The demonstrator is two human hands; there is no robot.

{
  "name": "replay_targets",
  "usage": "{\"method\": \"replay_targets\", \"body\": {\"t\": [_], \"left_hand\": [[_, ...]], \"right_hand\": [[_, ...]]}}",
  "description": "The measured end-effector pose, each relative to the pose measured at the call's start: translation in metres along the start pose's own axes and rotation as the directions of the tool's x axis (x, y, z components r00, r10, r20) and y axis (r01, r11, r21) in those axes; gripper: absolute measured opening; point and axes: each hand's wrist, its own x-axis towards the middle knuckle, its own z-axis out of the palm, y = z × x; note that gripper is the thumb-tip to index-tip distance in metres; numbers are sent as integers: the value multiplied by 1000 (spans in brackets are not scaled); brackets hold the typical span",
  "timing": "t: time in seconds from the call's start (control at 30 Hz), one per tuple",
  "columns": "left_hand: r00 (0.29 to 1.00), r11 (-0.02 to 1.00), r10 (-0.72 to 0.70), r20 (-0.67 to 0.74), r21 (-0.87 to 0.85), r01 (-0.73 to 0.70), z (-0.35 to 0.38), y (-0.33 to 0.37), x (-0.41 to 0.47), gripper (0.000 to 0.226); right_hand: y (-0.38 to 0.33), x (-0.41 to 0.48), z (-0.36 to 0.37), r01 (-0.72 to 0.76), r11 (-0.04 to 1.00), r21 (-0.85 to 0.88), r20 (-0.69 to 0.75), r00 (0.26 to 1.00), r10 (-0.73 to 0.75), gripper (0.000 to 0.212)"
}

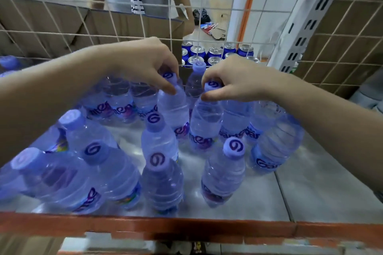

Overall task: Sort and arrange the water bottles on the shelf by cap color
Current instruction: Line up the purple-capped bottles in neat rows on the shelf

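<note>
Several clear water bottles with pale caps stand on the grey metal shelf [310,182]. My left hand [143,64] pinches the cap and neck of one upright bottle [173,107] near the middle of the shelf. Just to its right, my right hand [234,80] grips the white swirl-marked cap of a second bottle [205,124]. The two held bottles stand side by side, almost touching. Behind them a bottle with a plain lilac cap [199,67] rises between my hands. More swirl-capped bottles [159,141] stand in front, and plain-capped ones [71,118] at the left.
A wire mesh panel [124,33] closes the shelf's back and right side. Blue drink cans [215,53] sit beyond the mesh. The shelf's orange front rail [186,227] runs along the bottom. A perforated grey upright [306,27] stands at the back right. A person stands behind the mesh.
</note>
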Motion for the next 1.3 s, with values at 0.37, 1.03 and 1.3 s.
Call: {"method": "replay_targets", "body": {"t": [0.37, 1.03, 1.3], "left_hand": [[994, 994, 104, -28, -10, -105, 22, -22, 9, 50], [996, 994, 26, -90, 106, -16, 26, 0, 11, 44], [979, 984, -97, -181, 131, 122, 39, 8, 17, 58]], "right_hand": [[9, 26, 1, -78, 996, -41, 102, 991, 82, 23], [14, 8, 10, -80, 992, -98, -22, 997, 78, 34], [21, 4, 13, -53, 997, -55, -59, 997, 50, 30]]}}
